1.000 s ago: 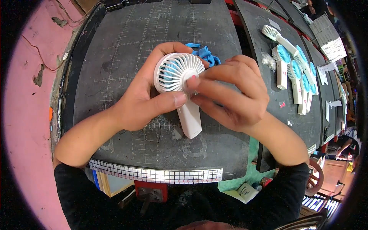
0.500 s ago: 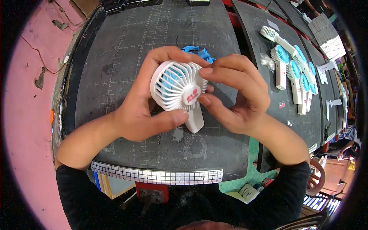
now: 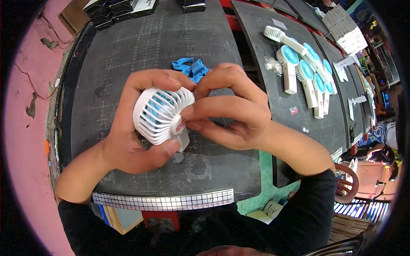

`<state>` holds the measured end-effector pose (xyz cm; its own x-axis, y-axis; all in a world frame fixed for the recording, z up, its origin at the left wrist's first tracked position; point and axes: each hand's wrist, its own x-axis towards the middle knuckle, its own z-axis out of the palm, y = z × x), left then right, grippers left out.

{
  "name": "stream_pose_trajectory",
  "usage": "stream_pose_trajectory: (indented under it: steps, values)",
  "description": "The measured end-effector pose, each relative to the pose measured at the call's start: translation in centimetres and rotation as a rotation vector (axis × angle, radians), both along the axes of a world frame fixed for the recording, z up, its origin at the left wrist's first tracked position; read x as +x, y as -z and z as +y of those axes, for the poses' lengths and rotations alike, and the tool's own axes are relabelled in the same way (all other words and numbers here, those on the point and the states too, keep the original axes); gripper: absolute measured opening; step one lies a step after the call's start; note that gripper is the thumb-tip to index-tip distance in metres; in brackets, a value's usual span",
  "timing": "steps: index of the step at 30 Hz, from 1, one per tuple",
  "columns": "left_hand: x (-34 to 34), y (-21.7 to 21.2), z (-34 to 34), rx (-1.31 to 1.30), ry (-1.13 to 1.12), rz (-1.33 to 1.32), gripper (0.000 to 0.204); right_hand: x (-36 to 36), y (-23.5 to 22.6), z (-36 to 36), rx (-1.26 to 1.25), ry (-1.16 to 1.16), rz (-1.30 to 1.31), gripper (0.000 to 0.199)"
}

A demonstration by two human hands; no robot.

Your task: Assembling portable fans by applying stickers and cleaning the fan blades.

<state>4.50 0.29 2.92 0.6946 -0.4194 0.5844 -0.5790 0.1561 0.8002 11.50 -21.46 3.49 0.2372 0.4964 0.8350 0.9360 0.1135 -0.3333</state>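
A small white handheld fan (image 3: 147,121) with blue blades is held over the dark worktable, its ribbed grille tilted up and toward the right. My left hand (image 3: 128,143) wraps the fan head from the left, thumb below and fingers over the top. The fan's short white handle (image 3: 183,141) shows below the head, partly hidden. At the grille's round hub, which bears a red print, the thumb and fingertips of my right hand (image 3: 243,109) are pinched together. Whatever lies between those fingertips is too small to make out.
Behind the hands lies a crumpled blue cloth (image 3: 194,70) on the gridded black table (image 3: 102,98). Several white-and-blue fans (image 3: 309,74) are piled on the right-hand table, beside a clear plastic wrap (image 3: 273,65). Black boxes (image 3: 121,12) stand at the far edge. A gridded ruler strip (image 3: 162,202) runs along the front.
The fan and both hands have shifted left in the picture, and the fan has tilted further. My right fingertips have closed from a wider spread into a pinch at the hub.
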Motion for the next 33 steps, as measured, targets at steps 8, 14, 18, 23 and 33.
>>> stream_pose_trajectory:
  steps: [8,14,18,23,33]
  values:
    - [-0.5,-0.3,0.1,0.113,-0.115,0.034,0.071,-0.2,0.0,-0.1,-0.015,-0.067,0.182,0.026]
    - [0.3,0.2,0.1,0.105,-0.066,-0.116,0.073,-0.6,-0.6,-0.2,-0.008,-0.084,0.278,0.024]
    - [0.6,0.6,0.0,0.116,-0.077,-0.154,0.076,-0.7,-1.0,-0.4,-0.063,-0.089,0.194,0.021]
    - [0.8,0.9,0.1,0.071,-0.056,-0.139,0.079,-0.7,-0.6,-0.5,-0.051,-0.058,0.174,0.021]
    - [1.3,1.1,0.6,0.084,-0.041,-0.191,0.09,-0.5,-0.5,-0.4,-0.055,-0.079,0.058,0.024]
